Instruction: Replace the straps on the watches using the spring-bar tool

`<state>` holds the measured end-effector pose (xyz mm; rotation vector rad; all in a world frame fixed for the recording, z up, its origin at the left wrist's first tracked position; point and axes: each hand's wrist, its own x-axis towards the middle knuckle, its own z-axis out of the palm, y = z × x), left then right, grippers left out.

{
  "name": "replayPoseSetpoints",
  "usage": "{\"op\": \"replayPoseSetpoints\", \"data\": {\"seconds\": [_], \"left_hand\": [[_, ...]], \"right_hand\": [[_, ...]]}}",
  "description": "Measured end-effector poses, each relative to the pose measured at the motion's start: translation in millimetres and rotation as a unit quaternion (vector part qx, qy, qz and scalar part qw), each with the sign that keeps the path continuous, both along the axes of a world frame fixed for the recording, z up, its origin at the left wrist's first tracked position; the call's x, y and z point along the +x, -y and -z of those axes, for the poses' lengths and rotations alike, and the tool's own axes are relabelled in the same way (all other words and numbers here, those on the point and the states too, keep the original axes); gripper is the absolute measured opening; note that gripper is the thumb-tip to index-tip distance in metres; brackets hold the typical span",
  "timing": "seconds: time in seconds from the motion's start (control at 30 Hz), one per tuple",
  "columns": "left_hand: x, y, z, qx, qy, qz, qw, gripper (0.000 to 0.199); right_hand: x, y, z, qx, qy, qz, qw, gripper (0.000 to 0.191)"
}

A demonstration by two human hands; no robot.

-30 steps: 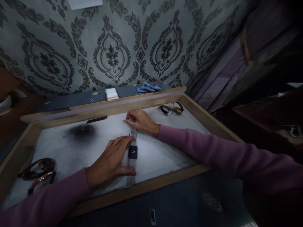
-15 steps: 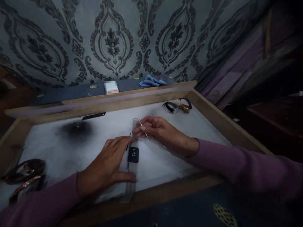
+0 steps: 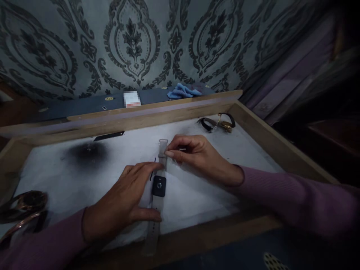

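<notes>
A smartwatch (image 3: 159,186) lies face down, its dark back showing, with a pale translucent strap (image 3: 153,234) stretched out above and below. My left hand (image 3: 128,200) spans it from the left: the thumb rests on the lower strap, the fingertips on the upper strap, holding it down. At the upper strap's right edge, my right hand (image 3: 194,153) is closed in a pinch. A small light bit of a thin metal tool (image 3: 182,149) shows between its fingers; the rest is hidden. Beside the watch lies a thin dark stick (image 3: 152,168), partly behind my left fingers.
A wooden-rimmed tray (image 3: 261,144) with a white base surrounds the work. Black-strapped watches (image 3: 225,125) lie at the far right, rose-gold watches (image 3: 30,202) at the left. A black blade (image 3: 109,136) lies near the back rim. Beyond are a blue cloth (image 3: 182,91) and a blurred white packet (image 3: 132,99).
My right hand has turned and its fingertips have come to the strap's edge; the metal tool, plainly visible before, is now mostly hidden. My left hand stays on the smartwatch. The view has shifted slightly.
</notes>
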<state>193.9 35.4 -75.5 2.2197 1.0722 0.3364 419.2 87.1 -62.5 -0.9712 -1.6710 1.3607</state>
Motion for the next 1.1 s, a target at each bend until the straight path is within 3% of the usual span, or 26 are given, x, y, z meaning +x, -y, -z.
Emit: {"op": "replayPoseSetpoints", "data": {"seconds": [0.17,0.27,0.43,0.63,0.8,0.93,1.1], "left_hand": [[-1,1,0.5,-0.007,0.007,-0.011,1.000,0.084],[-2,0,0.0,-0.003,0.013,-0.003,1.000,0.085],[-1,-2,0.2,-0.012,0.010,-0.002,1.000,0.083],[-1,-1,-1.6,-0.016,0.009,-0.003,1.000,0.085],[-2,-1,-2.1,-0.021,0.013,0.000,1.000,0.086],[-1,-1,-2.2,-0.020,0.014,0.004,1.000,0.085],[-1,0,-5.2,-0.002,0.009,-0.001,1.000,0.084]], "right_hand": [[4,0,0.1,0.174,0.109,-0.042,0.978,0.018],[8,-2,2.9,0.203,0.151,-0.052,0.966,0.017],[11,-3,11.2,0.111,0.162,-0.094,0.976,0.023],[5,3,16.3,-0.044,0.048,-0.090,0.994,0.031],[7,5,10.1,-0.025,0.099,-0.141,0.985,0.024],[11,5,-0.8,0.085,0.206,-0.228,0.948,0.027],[8,10,-17.3,0.236,0.343,-0.292,0.861,0.048]]}}
